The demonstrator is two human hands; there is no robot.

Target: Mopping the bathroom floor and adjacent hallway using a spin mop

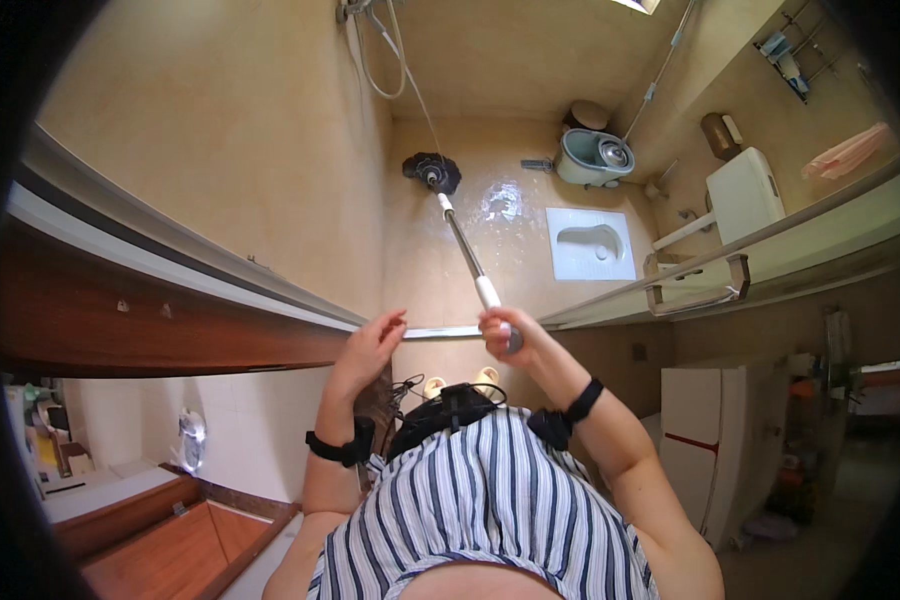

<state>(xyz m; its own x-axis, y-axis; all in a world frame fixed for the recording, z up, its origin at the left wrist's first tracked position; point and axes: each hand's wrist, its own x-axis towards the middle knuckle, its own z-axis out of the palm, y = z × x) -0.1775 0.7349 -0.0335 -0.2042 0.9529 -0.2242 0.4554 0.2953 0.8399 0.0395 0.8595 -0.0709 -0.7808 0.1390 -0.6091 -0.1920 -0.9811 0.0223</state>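
Note:
My right hand (508, 333) is wrapped round the grip of a mop (465, 247), a metal pole with white sections. The pole slants away from me through the doorway, up and to the left. Its dark mop head (431, 175) rests on the bathroom floor beside the left wall. My left hand (374, 341) is raised by the left door edge, holding nothing, its fingers loosely bent and apart. Whether it touches the door frame I cannot tell. Wet, shiny patches show on the tiled floor (500, 200) to the right of the mop head.
A white squat toilet (592, 246) is set in the floor at right. Behind it stands a blue-grey mop bucket (580, 165) with a metal spin basket. A white cistern (745, 195) hangs on the right wall. A door sill (442, 333) crosses in front of my feet.

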